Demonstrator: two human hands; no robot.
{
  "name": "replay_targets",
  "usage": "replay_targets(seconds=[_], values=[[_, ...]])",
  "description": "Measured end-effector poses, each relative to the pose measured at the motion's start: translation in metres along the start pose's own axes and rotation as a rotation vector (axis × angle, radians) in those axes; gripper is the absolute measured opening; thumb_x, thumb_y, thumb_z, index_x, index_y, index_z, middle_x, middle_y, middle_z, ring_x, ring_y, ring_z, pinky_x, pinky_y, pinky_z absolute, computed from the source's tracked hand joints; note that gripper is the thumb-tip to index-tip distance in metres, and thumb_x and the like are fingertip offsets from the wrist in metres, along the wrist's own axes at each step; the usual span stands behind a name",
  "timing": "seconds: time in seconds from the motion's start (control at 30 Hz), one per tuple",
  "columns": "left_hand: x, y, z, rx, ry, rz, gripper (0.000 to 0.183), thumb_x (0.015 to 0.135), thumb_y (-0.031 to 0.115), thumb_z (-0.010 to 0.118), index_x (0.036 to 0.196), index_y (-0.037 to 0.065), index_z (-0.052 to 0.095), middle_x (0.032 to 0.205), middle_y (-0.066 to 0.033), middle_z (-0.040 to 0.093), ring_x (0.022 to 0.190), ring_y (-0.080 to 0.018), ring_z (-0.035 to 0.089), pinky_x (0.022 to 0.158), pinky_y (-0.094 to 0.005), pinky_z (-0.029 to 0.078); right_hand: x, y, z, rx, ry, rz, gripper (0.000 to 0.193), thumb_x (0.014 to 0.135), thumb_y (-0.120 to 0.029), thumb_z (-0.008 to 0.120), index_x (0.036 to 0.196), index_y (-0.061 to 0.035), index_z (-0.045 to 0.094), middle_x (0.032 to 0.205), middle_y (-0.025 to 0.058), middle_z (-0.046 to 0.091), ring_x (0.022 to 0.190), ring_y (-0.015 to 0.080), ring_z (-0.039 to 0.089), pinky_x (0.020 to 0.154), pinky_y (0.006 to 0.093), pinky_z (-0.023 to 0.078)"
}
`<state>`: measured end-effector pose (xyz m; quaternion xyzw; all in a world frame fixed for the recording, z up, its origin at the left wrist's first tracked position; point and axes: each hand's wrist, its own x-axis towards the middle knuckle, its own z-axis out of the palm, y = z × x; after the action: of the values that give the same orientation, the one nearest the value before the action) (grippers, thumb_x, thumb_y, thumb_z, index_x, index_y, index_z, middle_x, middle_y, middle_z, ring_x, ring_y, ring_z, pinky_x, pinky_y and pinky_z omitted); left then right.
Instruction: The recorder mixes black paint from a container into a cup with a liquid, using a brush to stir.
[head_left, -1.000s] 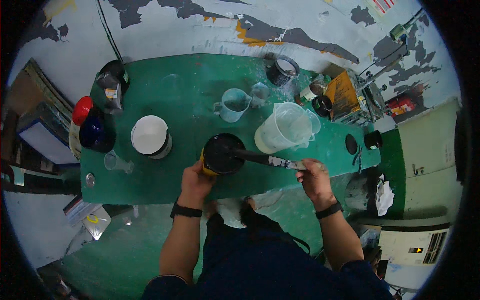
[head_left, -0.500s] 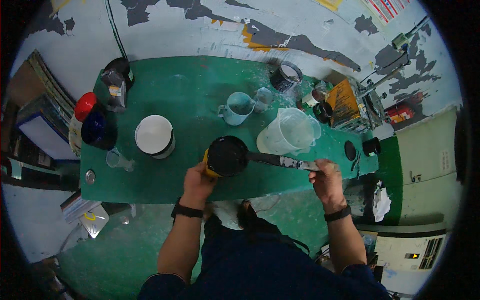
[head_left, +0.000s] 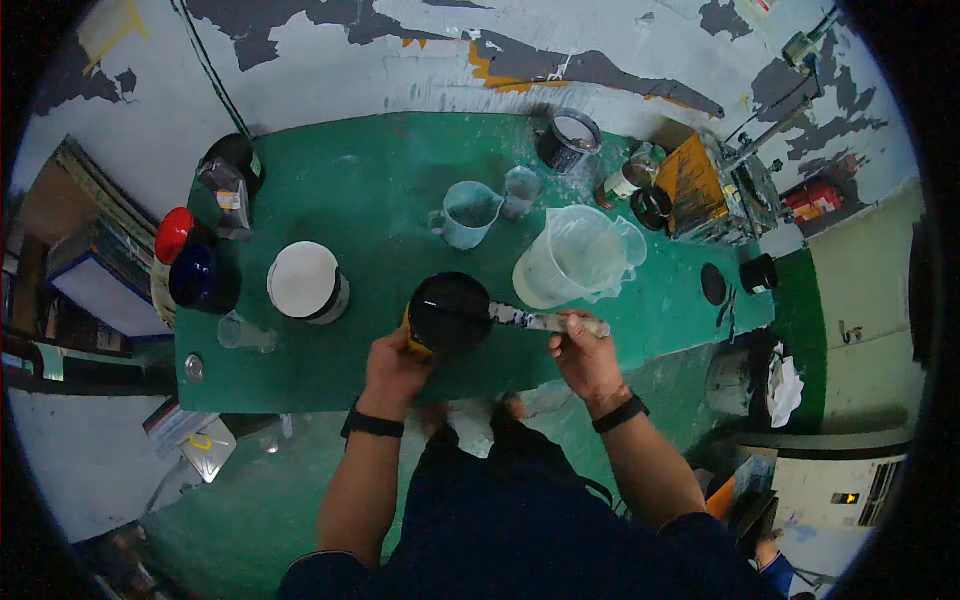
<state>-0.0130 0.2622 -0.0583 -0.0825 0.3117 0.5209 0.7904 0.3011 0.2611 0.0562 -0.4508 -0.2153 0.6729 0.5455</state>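
Over the near edge of the green table (head_left: 370,365), my left hand (head_left: 395,372) holds a yellow-sided can (head_left: 418,348) from its left, fingers wrapped round the wall. Black paint-like stuff fills or coats its inside. My right hand (head_left: 587,362) pinches the pale handle end of a flat stirring stick (head_left: 530,320). The stick is smeared black and white, and its far end goes over the can's right rim; the tip is lost in the black. Just beyond the stick stands a large translucent plastic pitcher (head_left: 535,278).
A white-topped tub (head_left: 303,282) stands left, near a clear cup (head_left: 243,333) and dark blue bowl (head_left: 200,275). Farther back are a bluish measuring jug (head_left: 470,222), a smaller cup (head_left: 520,190) and a black can (head_left: 560,150). An orange-stained box (head_left: 690,180) sits back right.
My right hand has moved left, toward the can, and more of the stick is now inside it. My left hand keeps its hold on the can. The view has shifted slightly.
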Motion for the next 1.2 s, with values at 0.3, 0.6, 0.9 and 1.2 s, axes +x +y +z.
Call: replay_targets(seconds=[0.3,0.6,0.9,1.2], values=[[-0.022,0.006,0.017,0.846,-0.123,0.274,0.027,0.097,0.009,0.055,0.118,0.005,0.072,0.111,-0.0143,0.075,0.103,-0.0301,0.070,0.089,-0.0434,0.056,0.012,0.022,-0.042,-0.080,-0.043,0.103,0.033,0.100,-0.015,0.069,0.131,-0.0061,0.064,0.110,0.0077,0.074,0.096,0.0197,0.072,0.078,0.0323,0.055],[0.059,-0.034,-0.044,0.047,0.204,0.101,0.019,0.098,0.021,0.062,0.108,0.007,0.070,0.098,-0.0063,0.072,0.088,-0.0237,0.069,0.079,-0.0440,0.057,0.056,0.061,-0.112,-0.203,-0.292,-0.095,0.056,0.106,-0.031,0.063,0.149,0.0023,0.048,0.144,0.0129,0.056,0.136,0.0201,0.051,0.117,0.0361,0.040],[-0.023,-0.013,0.028,1.166,-0.166,0.862,0.035,0.075,-0.013,0.071,0.106,0.003,0.071,0.099,-0.0121,0.074,0.091,-0.0220,0.067,0.082,-0.0391,0.055,0.055,0.029,-0.095,-0.250,-0.251,-0.127,0.043,0.106,-0.027,0.060,0.140,-0.0010,0.057,0.139,0.0101,0.059,0.122,0.0172,0.055,0.102,0.0338,0.046],[-0.012,-0.001,0.028,0.069,0.030,0.126,0.039,0.104,0.015,0.047,0.138,0.003,0.061,0.136,-0.0136,0.066,0.130,-0.0304,0.060,0.115,-0.0498,0.047,0.032,0.032,-0.008,0.250,-0.075,-0.072,0.021,0.097,-0.009,0.072,0.116,-0.0111,0.065,0.118,0.0077,0.068,0.088,0.0153,0.061,0.070,0.0313,0.051]])
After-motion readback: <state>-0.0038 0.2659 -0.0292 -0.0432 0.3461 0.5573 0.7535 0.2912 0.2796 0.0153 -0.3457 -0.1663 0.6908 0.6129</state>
